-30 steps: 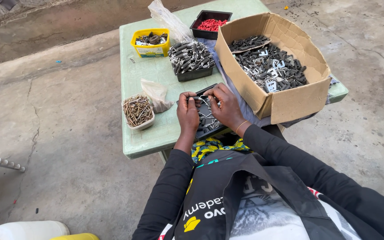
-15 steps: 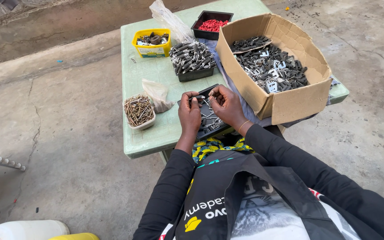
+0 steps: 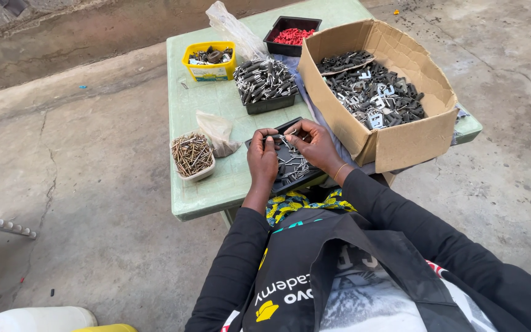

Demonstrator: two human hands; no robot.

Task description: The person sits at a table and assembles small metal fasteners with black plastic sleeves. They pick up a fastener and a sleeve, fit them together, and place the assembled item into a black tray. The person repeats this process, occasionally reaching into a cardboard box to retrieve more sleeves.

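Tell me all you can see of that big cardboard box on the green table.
The cardboard box is brown and corrugated, open at the top with its flaps spread outward. It rests upright on the right side of the pale green table, partly overhanging the edge. Inside lies a heap of small dark pieces mixed with shiny metal clips. Neither hand touches it; the right hand works just beside its near corner.

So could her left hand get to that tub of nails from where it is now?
Probably yes. The left hand is over the black tray, and the tub of nails sits just to its left on the green table with only bare tabletop between; the crumpled plastic bag lies farther back.
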